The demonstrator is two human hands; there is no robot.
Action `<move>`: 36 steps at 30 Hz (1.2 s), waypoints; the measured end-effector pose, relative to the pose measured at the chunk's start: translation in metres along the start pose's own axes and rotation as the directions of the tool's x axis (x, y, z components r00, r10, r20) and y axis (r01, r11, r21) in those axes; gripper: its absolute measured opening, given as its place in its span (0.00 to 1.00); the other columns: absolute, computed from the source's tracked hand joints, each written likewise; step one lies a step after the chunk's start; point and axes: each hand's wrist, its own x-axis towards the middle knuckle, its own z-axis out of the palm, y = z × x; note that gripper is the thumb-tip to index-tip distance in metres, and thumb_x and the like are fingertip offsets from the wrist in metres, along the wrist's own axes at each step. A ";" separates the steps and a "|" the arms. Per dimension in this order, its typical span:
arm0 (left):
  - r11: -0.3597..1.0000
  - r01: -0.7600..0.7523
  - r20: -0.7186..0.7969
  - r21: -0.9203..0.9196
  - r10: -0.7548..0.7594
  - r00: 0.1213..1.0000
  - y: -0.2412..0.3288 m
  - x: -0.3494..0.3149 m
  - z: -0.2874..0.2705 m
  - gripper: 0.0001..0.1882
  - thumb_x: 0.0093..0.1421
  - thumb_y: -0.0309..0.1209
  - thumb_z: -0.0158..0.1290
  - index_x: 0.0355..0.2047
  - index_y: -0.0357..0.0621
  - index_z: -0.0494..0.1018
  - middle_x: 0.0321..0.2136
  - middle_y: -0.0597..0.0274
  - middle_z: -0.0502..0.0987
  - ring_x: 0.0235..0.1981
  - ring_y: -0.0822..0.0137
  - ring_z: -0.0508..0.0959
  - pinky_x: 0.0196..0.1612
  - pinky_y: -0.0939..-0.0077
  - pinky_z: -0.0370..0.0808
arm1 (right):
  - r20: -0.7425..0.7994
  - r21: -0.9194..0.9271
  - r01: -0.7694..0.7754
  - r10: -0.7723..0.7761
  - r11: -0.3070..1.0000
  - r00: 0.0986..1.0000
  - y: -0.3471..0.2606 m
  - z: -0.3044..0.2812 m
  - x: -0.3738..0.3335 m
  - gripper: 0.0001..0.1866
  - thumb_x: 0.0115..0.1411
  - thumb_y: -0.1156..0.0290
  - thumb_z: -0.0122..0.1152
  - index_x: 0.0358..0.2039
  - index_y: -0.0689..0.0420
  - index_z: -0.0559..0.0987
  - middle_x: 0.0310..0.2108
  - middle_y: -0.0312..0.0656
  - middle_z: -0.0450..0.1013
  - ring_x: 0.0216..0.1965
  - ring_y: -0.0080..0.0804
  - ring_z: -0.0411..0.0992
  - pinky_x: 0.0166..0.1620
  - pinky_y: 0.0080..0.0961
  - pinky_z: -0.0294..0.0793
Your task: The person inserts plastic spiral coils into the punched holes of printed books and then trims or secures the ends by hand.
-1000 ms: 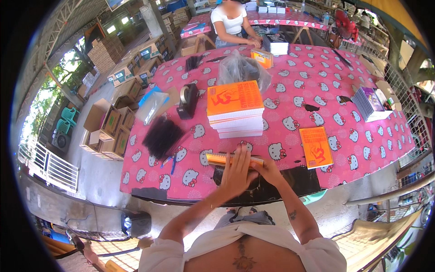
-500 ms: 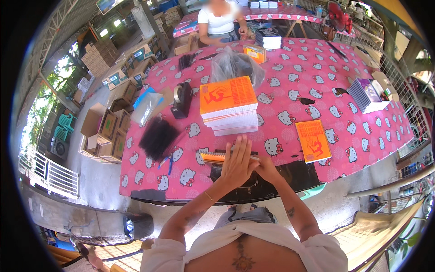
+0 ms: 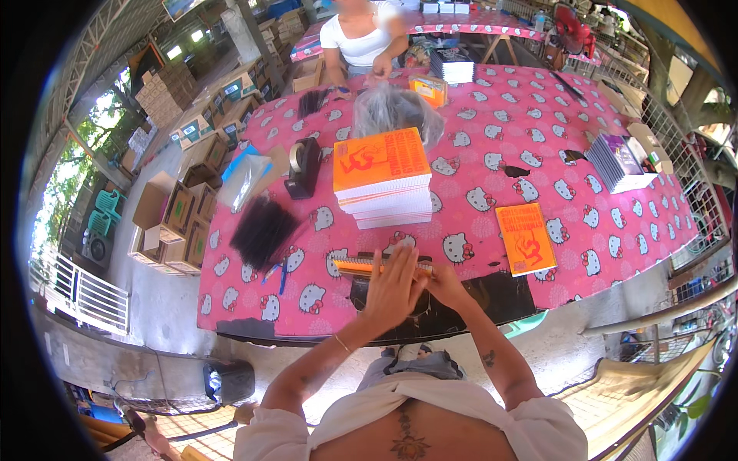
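My left hand (image 3: 393, 286) lies flat with fingers spread on an orange spiral-bound notebook (image 3: 352, 266) at the near edge of the pink patterned table (image 3: 477, 138). My right hand (image 3: 441, 281) grips the notebook's right end, fingers curled. The notebook rests over a black machine or pad (image 3: 492, 296) at the table's front. Just beyond stands a tall stack of orange-covered notebooks (image 3: 382, 177). A single orange notebook (image 3: 526, 238) lies flat to the right.
A heap of black binding combs (image 3: 263, 229) and a black tape dispenser (image 3: 304, 167) lie at left. A clear plastic bag (image 3: 393, 109) sits behind the stack. Dark-covered books (image 3: 615, 161) are at right. A person in white (image 3: 360, 42) works at the far side. Cardboard boxes (image 3: 173, 219) line the floor.
My hands stay on the orange spiral notebook; the view has shifted a little, and the left hand's fingers have spread flatter over it.
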 end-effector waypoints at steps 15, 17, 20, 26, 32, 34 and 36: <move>0.977 -0.111 -0.062 -0.180 0.101 0.993 -0.018 0.014 -0.003 0.08 0.62 0.34 0.61 0.39 0.48 0.78 0.34 0.64 0.83 0.39 0.60 0.82 0.61 0.47 0.65 | 0.264 -0.115 0.017 0.014 0.993 0.964 -0.058 -0.069 0.023 0.10 0.60 0.72 0.68 0.40 0.62 0.84 0.33 0.43 0.83 0.35 0.27 0.82 0.41 0.23 0.80; 0.973 -0.125 -0.088 -0.196 0.110 0.990 -0.019 0.016 -0.003 0.09 0.61 0.33 0.61 0.39 0.47 0.78 0.34 0.63 0.82 0.38 0.58 0.81 0.56 0.50 0.68 | 0.247 -0.114 0.064 -0.034 0.991 0.968 -0.059 -0.068 0.025 0.09 0.59 0.71 0.69 0.37 0.62 0.83 0.31 0.44 0.82 0.33 0.30 0.82 0.39 0.25 0.80; 0.974 -0.111 -0.087 -0.197 0.095 0.992 -0.020 0.015 -0.006 0.09 0.61 0.32 0.61 0.40 0.46 0.77 0.33 0.62 0.81 0.37 0.56 0.80 0.48 0.55 0.72 | 0.187 -0.217 0.215 -0.176 0.952 0.966 -0.061 -0.054 0.026 0.09 0.56 0.71 0.71 0.32 0.61 0.79 0.27 0.44 0.79 0.30 0.36 0.81 0.34 0.28 0.78; 0.975 -0.104 -0.070 -0.195 0.092 0.993 -0.018 0.012 -0.013 0.07 0.62 0.26 0.56 0.41 0.43 0.77 0.32 0.57 0.79 0.36 0.52 0.79 0.41 0.57 0.74 | -0.108 -0.433 0.193 -0.264 0.880 0.959 -0.061 -0.018 0.009 0.10 0.53 0.73 0.69 0.30 0.60 0.74 0.26 0.45 0.76 0.28 0.43 0.79 0.29 0.37 0.75; 0.836 -0.190 0.066 -0.515 0.260 0.963 -0.008 0.058 -0.076 0.13 0.59 0.20 0.59 0.46 0.38 0.79 0.40 0.51 0.81 0.42 0.50 0.82 0.45 0.62 0.78 | -0.050 -0.073 0.290 -0.294 0.954 0.954 -0.079 -0.042 -0.016 0.17 0.59 0.70 0.69 0.49 0.58 0.81 0.37 0.52 0.80 0.34 0.44 0.81 0.37 0.33 0.78; 0.790 -0.275 -0.079 -0.548 0.278 0.957 -0.012 0.089 -0.089 0.14 0.59 0.21 0.60 0.47 0.38 0.79 0.43 0.49 0.81 0.44 0.51 0.83 0.48 0.64 0.79 | -0.012 -0.232 0.077 -0.082 0.970 0.997 -0.082 -0.053 -0.029 0.21 0.62 0.72 0.65 0.57 0.55 0.79 0.38 0.52 0.81 0.36 0.42 0.81 0.40 0.32 0.79; 0.904 -0.198 -0.157 -0.380 0.148 0.976 -0.060 0.118 -0.103 0.14 0.61 0.24 0.60 0.48 0.38 0.79 0.43 0.48 0.81 0.44 0.50 0.83 0.49 0.65 0.79 | -0.199 -0.308 0.042 -0.107 0.951 0.974 -0.096 -0.084 -0.042 0.16 0.65 0.79 0.57 0.53 0.62 0.80 0.41 0.48 0.82 0.42 0.29 0.80 0.45 0.28 0.77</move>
